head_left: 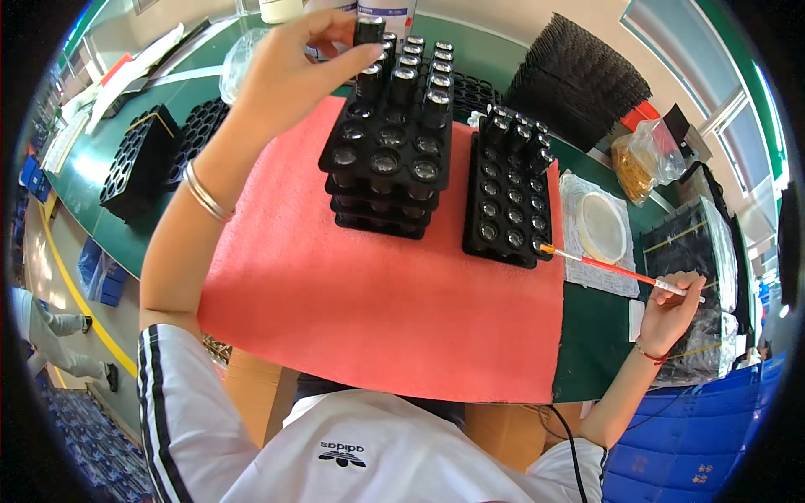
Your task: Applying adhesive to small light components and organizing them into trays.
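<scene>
My left hand [310,63] grips a black cylinder with a shiny top [369,32] above the far left corner of a stack of black trays [381,180]. The top tray's far rows carry several upright black cylinders, and its near rows show round glossy pieces set in the holes. Off to the right, my right hand [671,306] is closed round the end of a thin red-handled brush [608,267]. Its bristle tip meets the near right corner of a second black tray [503,251], which also has upright cylinders at its far end.
A round shallow dish [600,226] rests on a cloth [625,281] right of the second tray. Farther back stand a tall stack of black trays [579,80] and a bag of yellowish pieces [641,163]. Black trays [138,163] lie at left. A pink mat [377,310] covers the front.
</scene>
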A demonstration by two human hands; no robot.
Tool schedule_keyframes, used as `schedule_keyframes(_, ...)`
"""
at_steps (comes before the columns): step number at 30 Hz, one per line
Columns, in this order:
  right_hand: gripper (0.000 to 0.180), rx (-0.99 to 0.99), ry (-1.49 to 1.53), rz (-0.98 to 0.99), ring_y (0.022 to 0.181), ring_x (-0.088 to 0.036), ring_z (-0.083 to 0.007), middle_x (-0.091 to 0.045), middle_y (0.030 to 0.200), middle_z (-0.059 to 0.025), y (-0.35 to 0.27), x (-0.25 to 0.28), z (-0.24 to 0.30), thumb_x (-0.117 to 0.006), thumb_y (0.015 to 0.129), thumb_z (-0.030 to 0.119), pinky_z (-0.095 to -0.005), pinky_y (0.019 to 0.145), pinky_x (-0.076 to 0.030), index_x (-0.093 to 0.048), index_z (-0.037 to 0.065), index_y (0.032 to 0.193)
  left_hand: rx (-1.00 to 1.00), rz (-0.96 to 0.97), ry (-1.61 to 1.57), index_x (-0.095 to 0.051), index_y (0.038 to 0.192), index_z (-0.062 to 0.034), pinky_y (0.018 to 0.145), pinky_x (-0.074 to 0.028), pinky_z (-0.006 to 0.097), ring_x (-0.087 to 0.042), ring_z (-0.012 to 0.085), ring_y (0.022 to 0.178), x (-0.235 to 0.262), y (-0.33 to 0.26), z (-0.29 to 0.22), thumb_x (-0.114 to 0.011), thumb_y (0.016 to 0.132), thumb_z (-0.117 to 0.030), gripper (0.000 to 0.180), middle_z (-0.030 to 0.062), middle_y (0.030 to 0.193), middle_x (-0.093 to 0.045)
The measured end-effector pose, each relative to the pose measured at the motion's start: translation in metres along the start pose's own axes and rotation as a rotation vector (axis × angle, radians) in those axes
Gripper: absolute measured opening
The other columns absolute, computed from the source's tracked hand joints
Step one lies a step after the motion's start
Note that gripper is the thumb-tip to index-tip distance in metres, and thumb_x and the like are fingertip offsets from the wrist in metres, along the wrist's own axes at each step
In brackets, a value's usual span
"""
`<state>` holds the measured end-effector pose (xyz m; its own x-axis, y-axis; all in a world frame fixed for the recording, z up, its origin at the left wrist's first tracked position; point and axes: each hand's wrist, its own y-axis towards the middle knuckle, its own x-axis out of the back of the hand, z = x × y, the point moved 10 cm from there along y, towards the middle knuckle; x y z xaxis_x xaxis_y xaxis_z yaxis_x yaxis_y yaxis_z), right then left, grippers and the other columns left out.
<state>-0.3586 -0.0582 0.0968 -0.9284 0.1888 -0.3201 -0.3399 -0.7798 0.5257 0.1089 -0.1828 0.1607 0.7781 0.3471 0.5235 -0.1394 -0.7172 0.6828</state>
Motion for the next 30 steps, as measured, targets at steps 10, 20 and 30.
schedule_keyframes(10,0.033,-0.003,-0.004,-0.035,0.046,-0.034,-0.0089,-0.043,0.06,-0.0016,0.0,0.007,0.002,-0.04,0.092,0.031,-0.0214,0.043,-0.029,-0.044,0.007,0.07,-0.072,-0.026,0.113,-0.058,0.09,-0.0052,0.054,-0.035,0.021,-0.042,0.0056,0.063,-0.011,-0.004,-0.005,-0.071,0.069,-0.024,0.031,-0.0035,0.071,-0.051)
schedule_keyframes(20,0.034,0.024,0.006,-0.009,0.045,-0.033,-0.0094,-0.042,0.059,-0.0018,-0.001,0.0,0.008,-0.038,0.093,0.029,-0.0219,0.043,-0.028,-0.044,0.006,0.069,-0.043,0.092,0.26,-0.06,0.079,-0.0043,0.053,-0.036,0.025,-0.041,0.0124,0.054,-0.026,-0.021,-0.034,-0.071,0.067,-0.024,0.026,0.0025,0.061,-0.056)
schedule_keyframes(30,0.033,0.025,-0.001,-0.023,0.046,-0.034,-0.0095,-0.041,0.059,-0.0013,-0.001,0.004,0.008,-0.04,0.092,0.029,-0.0225,0.044,-0.029,-0.044,0.007,0.069,0.052,0.146,0.37,-0.057,0.071,-0.0012,0.048,-0.031,0.032,-0.038,0.018,0.049,-0.037,-0.02,-0.029,-0.068,0.067,-0.03,0.031,0.0053,0.051,-0.034)
